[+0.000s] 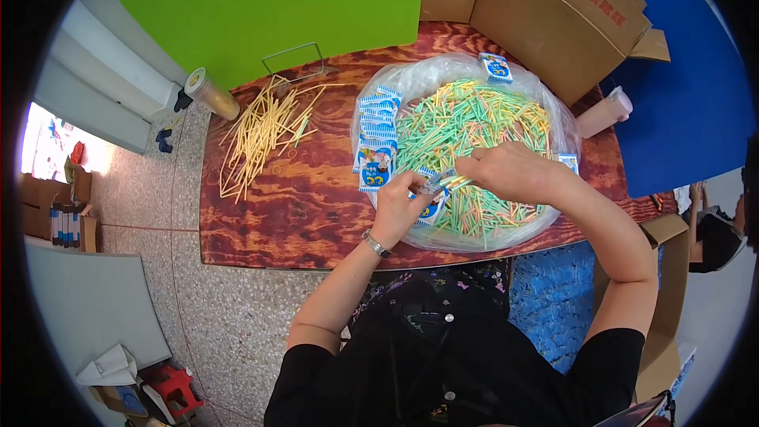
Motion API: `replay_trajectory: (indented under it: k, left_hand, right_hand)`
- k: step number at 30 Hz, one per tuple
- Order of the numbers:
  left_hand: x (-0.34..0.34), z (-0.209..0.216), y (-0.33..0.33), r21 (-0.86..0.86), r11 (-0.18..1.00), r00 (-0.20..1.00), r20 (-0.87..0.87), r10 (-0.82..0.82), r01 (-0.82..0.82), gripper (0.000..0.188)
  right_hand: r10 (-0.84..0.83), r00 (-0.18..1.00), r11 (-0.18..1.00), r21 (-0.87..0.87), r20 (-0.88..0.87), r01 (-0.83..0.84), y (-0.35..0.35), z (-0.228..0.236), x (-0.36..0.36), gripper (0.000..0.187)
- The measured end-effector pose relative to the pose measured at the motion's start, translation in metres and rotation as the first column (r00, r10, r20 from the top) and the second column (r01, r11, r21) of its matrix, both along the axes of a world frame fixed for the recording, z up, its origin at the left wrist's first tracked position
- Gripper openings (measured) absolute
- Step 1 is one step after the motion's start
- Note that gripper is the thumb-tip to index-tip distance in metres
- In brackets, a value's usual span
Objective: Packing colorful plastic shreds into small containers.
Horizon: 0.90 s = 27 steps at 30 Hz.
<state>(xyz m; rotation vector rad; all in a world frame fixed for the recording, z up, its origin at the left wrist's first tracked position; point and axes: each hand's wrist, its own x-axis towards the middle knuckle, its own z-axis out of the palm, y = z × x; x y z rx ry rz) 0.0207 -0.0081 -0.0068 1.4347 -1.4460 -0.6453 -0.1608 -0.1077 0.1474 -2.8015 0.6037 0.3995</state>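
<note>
I see the left hand (pixel 399 204) pinching a small packet (pixel 432 186), fingertips together; the right hand (pixel 512 171), fingers curled tight, grips sticks (pixel 458 181) beside it.

Held tilted over a pastel stick heap (pixel 443 122) — small shiny packet (pixel 432 184), with bunched yellow-and-green sticks (pixel 458 182) at one end.

Red printed characters (pixel 600 1) stand on the cardboard box (pixel 553 28), and bold lettering (pixel 375 167) marks the blue-and-white packets (pixel 378 136).

The bag (pixel 415 73) is made of shiny, crinkly plastic, the box (pixel 545 24) of matt card, the packets (pixel 375 168) perhaps of plastic.
</note>
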Motion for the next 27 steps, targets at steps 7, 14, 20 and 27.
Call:
replay_trajectory:
  k: [7,14,20,27]
  left_hand:
    - [0.003,0.000,0.003,-0.064,0.998,0.998,0.061,-0.021,0.025,0.021]
    - [-0.004,0.004,0.001,-0.160,0.987,0.988,0.153,0.001,0.023,0.031]
    - [0.003,0.006,0.001,-0.137,0.990,0.985,0.175,0.001,0.023,0.036]
    - [0.009,0.008,0.000,-0.147,0.988,0.985,0.170,-0.020,0.045,0.037]
  right_hand:
    - [0.089,0.996,0.993,-0.084,0.001,-0.089,-0.004,-0.004,0.008,0.014]
    - [-0.017,0.986,0.991,-0.131,-0.166,-0.005,0.006,0.002,0.032,0.017]
    - [0.030,0.987,0.999,-0.033,0.157,-0.025,-0.001,0.015,0.022,0.036]
    - [-0.016,0.897,0.997,0.077,0.443,-0.021,0.001,-0.010,0.010,0.045]
